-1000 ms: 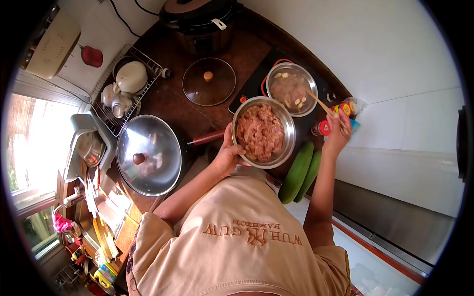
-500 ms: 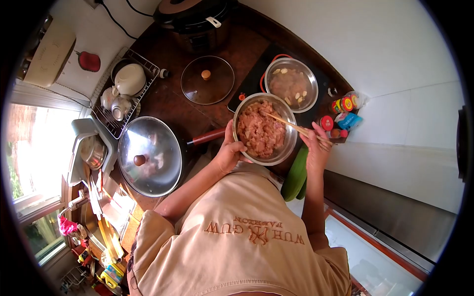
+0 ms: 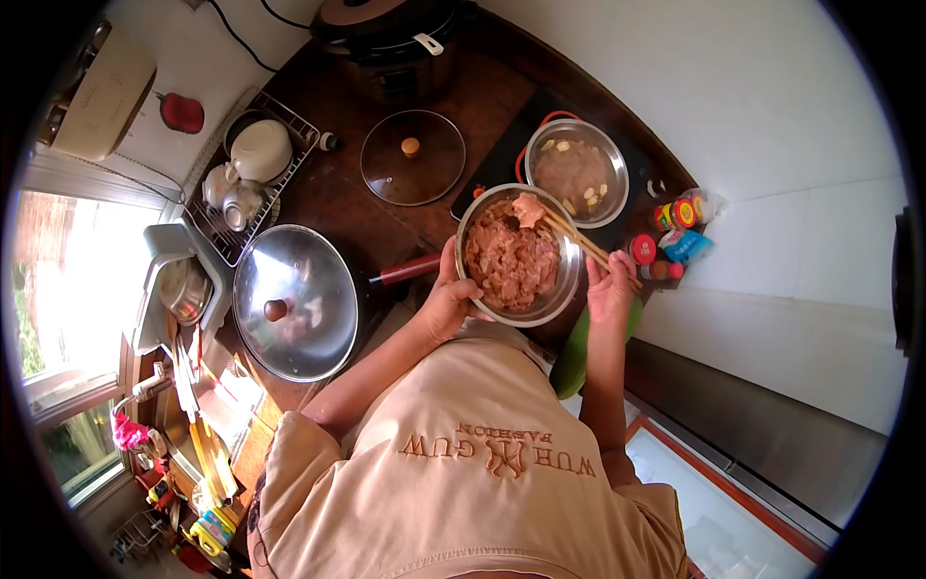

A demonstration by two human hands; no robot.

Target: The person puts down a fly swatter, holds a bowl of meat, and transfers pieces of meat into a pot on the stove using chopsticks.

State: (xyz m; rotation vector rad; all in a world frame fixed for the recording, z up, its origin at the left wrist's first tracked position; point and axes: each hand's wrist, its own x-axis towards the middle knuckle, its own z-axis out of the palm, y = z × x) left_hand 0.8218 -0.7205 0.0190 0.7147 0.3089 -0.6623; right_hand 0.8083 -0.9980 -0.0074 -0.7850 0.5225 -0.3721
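Observation:
My left hand (image 3: 450,297) grips the near left rim of a steel bowl (image 3: 571,286), tilted slightly and full of raw sliced meat (image 3: 508,262). With my right hand (image 3: 610,288) I hold a pair of wooden chopsticks (image 3: 582,241), their tips reaching over the bowl. A clump of meat (image 3: 528,209) is pinched at the tips, above the far side of the bowl. Just beyond stands a steel pot (image 3: 617,159) on the black cooktop (image 3: 502,159), holding liquid, meat and pale slices. A green gourd-like vegetable (image 3: 571,362) lies partly hidden beneath my right forearm.
A lidded wok (image 3: 294,338) with a red handle (image 3: 405,269) sits at left. A glass lid (image 3: 410,179) rests on the brown counter, before a rice cooker (image 3: 386,58). Jars (image 3: 643,249) stand by the right wall, and a dish rack (image 3: 304,135) holds bowls at left.
The chopsticks have lifted a clump of meat from the bowl's contents toward its far rim. My right hand has shifted slightly left and nearer my body; my left hand still holds the bowl.

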